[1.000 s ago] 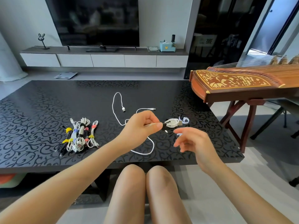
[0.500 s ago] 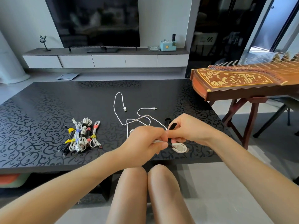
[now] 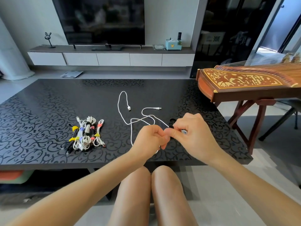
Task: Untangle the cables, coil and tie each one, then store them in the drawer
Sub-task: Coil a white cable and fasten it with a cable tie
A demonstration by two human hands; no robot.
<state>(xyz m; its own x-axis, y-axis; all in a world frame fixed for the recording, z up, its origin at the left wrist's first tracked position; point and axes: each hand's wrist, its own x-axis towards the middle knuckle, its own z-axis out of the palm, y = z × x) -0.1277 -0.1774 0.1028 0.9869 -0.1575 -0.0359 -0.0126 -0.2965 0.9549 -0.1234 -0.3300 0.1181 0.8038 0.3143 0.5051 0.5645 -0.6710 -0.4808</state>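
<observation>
Over table [image 3: 48, 111] edge, left hand [image 3: 149, 138] and right hand [image 3: 193, 132] pinching cable coil [image 3: 184, 131], mostly hidden

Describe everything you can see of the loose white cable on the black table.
The loose white cable is thin and smooth, seemingly plastic-sheathed. It lies uncoiled and untied in slack, crossing loops on the black table, apart from the tied bundles. Two small plug ends show at its far side. Near strands run behind the left hand and right hand; contact cannot be told.
</observation>
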